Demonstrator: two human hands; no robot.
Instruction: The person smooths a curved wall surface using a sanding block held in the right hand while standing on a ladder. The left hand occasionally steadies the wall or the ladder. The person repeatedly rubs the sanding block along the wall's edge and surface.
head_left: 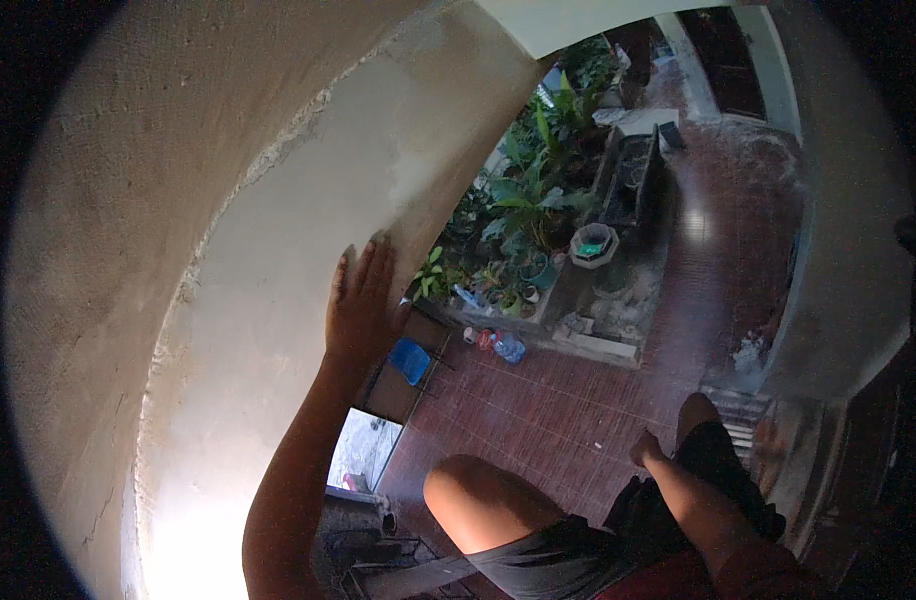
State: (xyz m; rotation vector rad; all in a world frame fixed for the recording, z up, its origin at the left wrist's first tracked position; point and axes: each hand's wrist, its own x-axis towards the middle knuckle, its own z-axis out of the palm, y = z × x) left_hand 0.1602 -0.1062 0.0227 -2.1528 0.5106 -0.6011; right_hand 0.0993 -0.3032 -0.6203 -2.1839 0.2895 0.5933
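My left hand (363,305) lies flat against the pale plastered wall (308,240), close to the wall's edge beside the plants. Its fingers are stretched out and point up along the surface, holding nothing. Low on the right, my right hand (646,447) hangs above the tiled floor, just left of my right knee (696,412). It is small and dim here; the fingers cannot be told apart, and I make out no object in it. My bent left knee (468,490) sticks out between the two arms.
Reddish-brown tiles (518,400) cover the floor far below. Leafy plants (528,190) grow in a raised bed beside a dark trough (630,180) and an octagonal pot (593,245). Plastic bottles (508,347) and a blue chair (409,361) stand near the wall. Bright light strikes its lower part.
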